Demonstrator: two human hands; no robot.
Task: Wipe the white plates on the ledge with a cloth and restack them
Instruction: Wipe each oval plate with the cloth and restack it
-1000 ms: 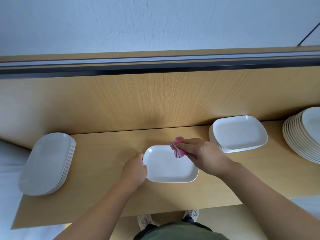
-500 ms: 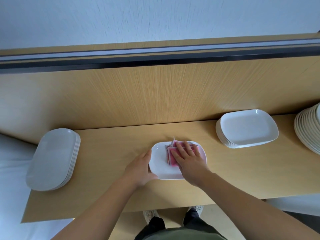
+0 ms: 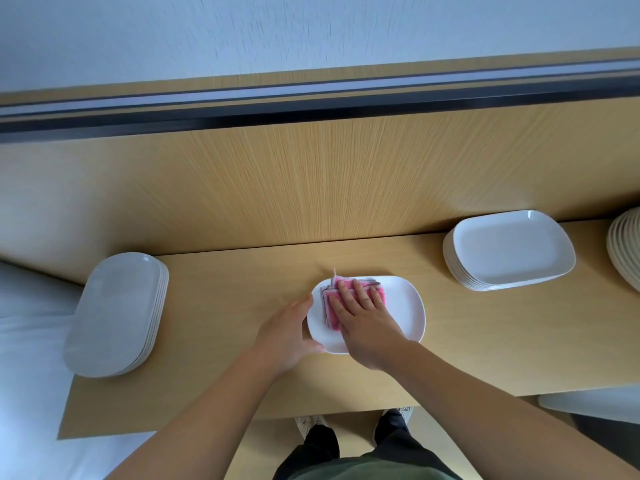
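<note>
A single white rectangular plate [image 3: 405, 313] lies flat on the wooden ledge [image 3: 225, 341], in the middle. A folded pink cloth [image 3: 330, 306] lies on the plate's left half. My right hand [image 3: 363, 317] presses flat on the cloth with straight fingers. My left hand [image 3: 285, 332] holds the plate's left rim, thumb along the near edge and fingers along the far-left edge. A stack of white rectangular plates [image 3: 509, 251] sits to the right. A stack of white oval plates [image 3: 117, 313] sits at the ledge's left end.
A further stack of round plates [image 3: 625, 251] is cut off by the right edge. A wooden back panel [image 3: 311, 181] rises behind the ledge. My feet show below the ledge's front edge.
My right hand went from pinching the bunched cloth at the plate's far edge to pressing it flat on the plate, then slid it slightly left. My left hand stayed at the rim.
</note>
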